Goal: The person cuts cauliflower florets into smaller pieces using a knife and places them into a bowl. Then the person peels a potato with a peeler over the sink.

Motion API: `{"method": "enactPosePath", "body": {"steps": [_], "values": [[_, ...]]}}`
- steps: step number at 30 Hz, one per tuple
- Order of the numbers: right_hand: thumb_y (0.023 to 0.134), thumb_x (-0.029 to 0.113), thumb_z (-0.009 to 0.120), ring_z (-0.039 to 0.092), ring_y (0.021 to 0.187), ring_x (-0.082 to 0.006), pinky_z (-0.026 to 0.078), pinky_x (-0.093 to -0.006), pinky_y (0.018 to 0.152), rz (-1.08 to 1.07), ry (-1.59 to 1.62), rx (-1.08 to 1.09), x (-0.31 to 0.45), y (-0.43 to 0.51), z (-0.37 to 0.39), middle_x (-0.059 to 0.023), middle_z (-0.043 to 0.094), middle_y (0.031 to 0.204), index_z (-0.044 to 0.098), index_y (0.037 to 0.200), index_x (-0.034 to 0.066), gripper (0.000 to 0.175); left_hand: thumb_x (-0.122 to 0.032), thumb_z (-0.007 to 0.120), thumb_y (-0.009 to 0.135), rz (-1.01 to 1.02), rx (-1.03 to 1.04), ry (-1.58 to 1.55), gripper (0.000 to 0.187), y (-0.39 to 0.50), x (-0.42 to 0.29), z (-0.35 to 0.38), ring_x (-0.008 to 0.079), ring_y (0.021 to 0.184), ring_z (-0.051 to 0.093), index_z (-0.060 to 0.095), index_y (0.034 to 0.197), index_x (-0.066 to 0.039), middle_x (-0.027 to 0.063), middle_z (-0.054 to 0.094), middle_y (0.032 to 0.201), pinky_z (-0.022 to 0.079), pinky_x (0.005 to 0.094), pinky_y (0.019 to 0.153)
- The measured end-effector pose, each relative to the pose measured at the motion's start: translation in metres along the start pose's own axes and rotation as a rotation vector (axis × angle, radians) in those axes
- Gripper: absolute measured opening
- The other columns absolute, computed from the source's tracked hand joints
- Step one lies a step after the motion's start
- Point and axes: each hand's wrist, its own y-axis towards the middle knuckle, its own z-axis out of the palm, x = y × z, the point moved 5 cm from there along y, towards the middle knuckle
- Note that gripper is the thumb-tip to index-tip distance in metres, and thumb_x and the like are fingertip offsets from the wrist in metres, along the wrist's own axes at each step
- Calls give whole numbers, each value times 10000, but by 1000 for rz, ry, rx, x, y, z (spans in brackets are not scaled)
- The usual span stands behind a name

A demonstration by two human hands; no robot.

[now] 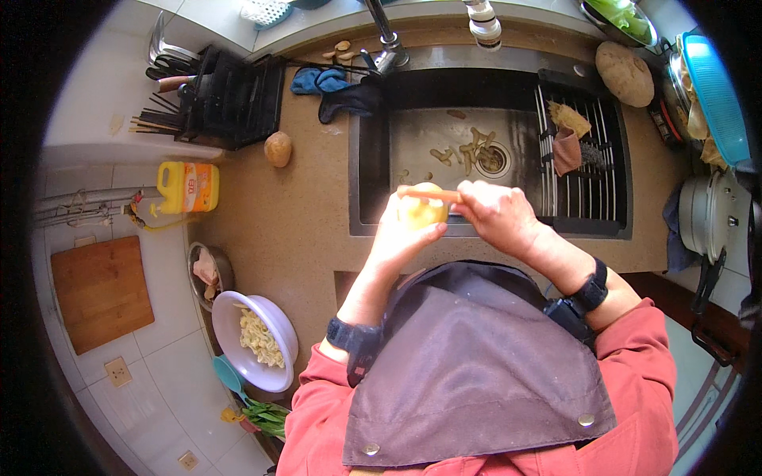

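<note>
My left hand (pixel 399 229) holds a peeled yellow potato (pixel 421 215) over the near edge of the sink (pixel 411 134). In my right hand (pixel 500 217) is an orange-handled peeler (pixel 437 194), lying across the top of the potato; its blade cannot be made out clearly. Strips of peel (pixel 470 149) lie on the sink bottom around the drain (pixel 493 159). An unpeeled potato (pixel 278 149) rests on the counter left of the sink.
A faucet (pixel 390 44) stands behind the sink, beside blue and black cloths (pixel 351 98). A rack (pixel 583 178) spans the sink's right side. At left are a black knife holder (pixel 220 101), a yellow jug (pixel 189 187), a metal bowl (pixel 225 271) with meat and a white bowl (pixel 289 333) with pale pieces.
</note>
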Motion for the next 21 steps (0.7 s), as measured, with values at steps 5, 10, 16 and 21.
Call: {"method": "enactPosePath", "body": {"steps": [5,10,16,21], "values": [[934,351,491,640,749,-383,504,-495,642,372,26,276,-52,11,23,-178,644,782,510,931,76,276,-224,862,605,48,48,1,857,-10,-12,5,193,1149,490,402,1297,-17,115,516,1233,396,327,989],[925,313,510,628,732,-388,505,-477,621,229,209,105,-21,4,6,-177,636,761,505,933,83,231,-213,840,638,29,-75,245,734,0,-10,-6,194,1117,521,469,1242,-18,118,535,1208,426,315,951],[927,283,508,649,706,-332,516,-433,584,93,53,147,0,2,3,-149,650,784,501,918,84,199,-202,828,649,130,6,328,704,4,-19,-2,181,1087,531,477,1237,-37,90,550,1183,434,311,931],[936,340,491,625,769,-404,499,-480,645,500,-37,388,-64,3,29,-172,650,798,537,924,66,278,-182,837,638,156,-9,180,781,-8,-26,1,170,1111,514,420,1285,-48,80,536,1210,421,313,954]]}}
